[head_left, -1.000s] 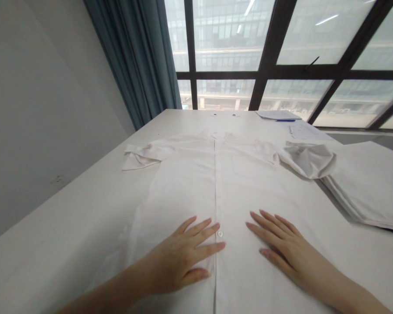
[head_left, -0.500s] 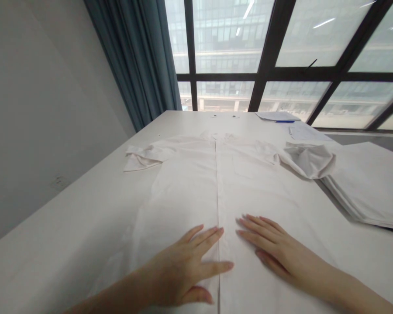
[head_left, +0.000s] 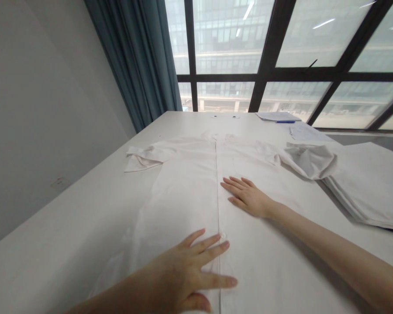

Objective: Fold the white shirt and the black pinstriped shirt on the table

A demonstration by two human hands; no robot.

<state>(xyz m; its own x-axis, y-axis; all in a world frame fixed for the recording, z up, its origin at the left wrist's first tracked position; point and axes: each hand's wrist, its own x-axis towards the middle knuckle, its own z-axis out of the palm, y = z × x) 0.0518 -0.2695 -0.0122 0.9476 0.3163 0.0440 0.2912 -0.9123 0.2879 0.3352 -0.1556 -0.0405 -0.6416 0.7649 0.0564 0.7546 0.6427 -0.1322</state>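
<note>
A white short-sleeved garment (head_left: 180,187) lies spread on the white table, its front edge running down the middle. My left hand (head_left: 190,266) rests on its lower part with the fingers spread across that edge. A small round button (head_left: 223,235) shows by the left fingertips. Farther up, my right hand (head_left: 244,194) lies flat on the right half of the garment, fingers stretched toward the middle edge. Neither hand grips anything. The left sleeve (head_left: 144,158) lies out to the side; the right sleeve (head_left: 309,160) is crumpled.
A stack of folded white cloth (head_left: 373,183) lies to the right, touching the right sleeve. Papers (head_left: 277,116) and a blue pen (head_left: 285,121) are at the far end of the table (head_left: 94,205). A blue curtain (head_left: 137,61) and a window stand behind; a wall is at left.
My right hand has moved up along the garment, away from me. My left hand has shifted slightly down and right with its fingers spread wider, and the button is now visible.
</note>
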